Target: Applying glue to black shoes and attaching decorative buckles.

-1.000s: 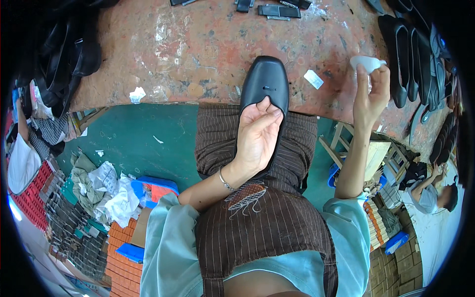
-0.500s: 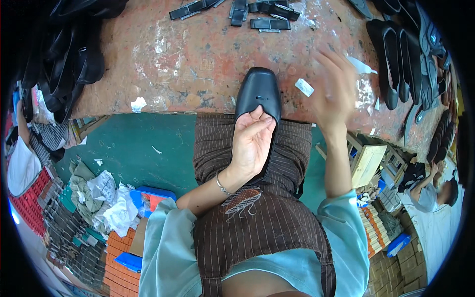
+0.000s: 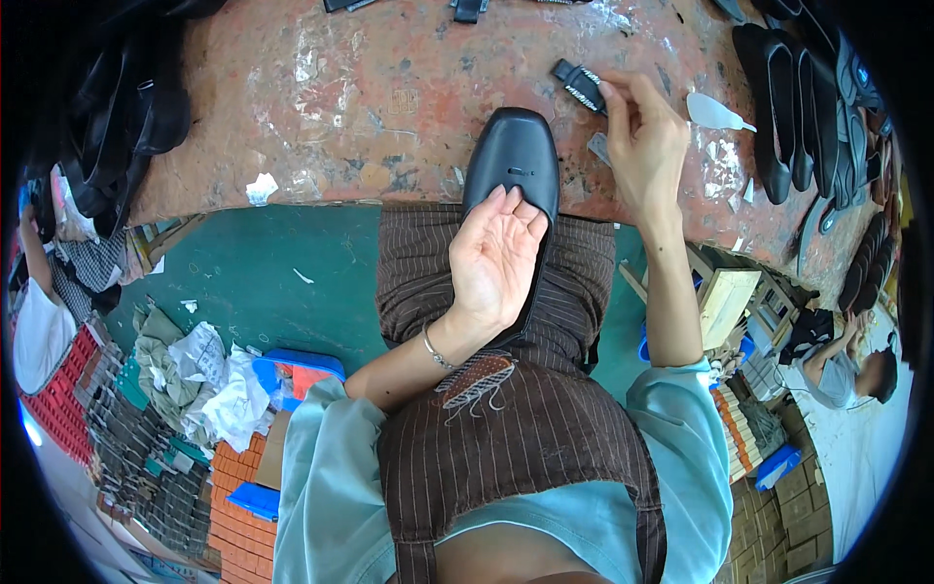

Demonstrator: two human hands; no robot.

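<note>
A black square-toed slip-on shoe (image 3: 511,146) rests with its toe on the table's near edge and its heel toward my lap. Two small slots show on its vamp. My left hand (image 3: 494,258) lies palm up in the shoe's opening, fingertips at the vamp's edge, holding it. Just right of the toe, my right hand (image 3: 647,146) pinches a short black strap ornament (image 3: 581,85) with a sparkly silvery trim between thumb and fingers. Under that hand lies a small pale label (image 3: 599,148), partly hidden.
More black strap ornaments (image 3: 469,10) lie at the table's far edge. Black shoes (image 3: 773,117) line the right side, others (image 3: 117,117) the left. A white plastic scraper-like piece (image 3: 715,112) lies right of my hand. A person (image 3: 846,375) sits at the far right.
My right hand, empty and blurred before, now holds a strap ornament near the shoe's toe. My left thumb has moved off the fingers, and the palm shows more openly.
</note>
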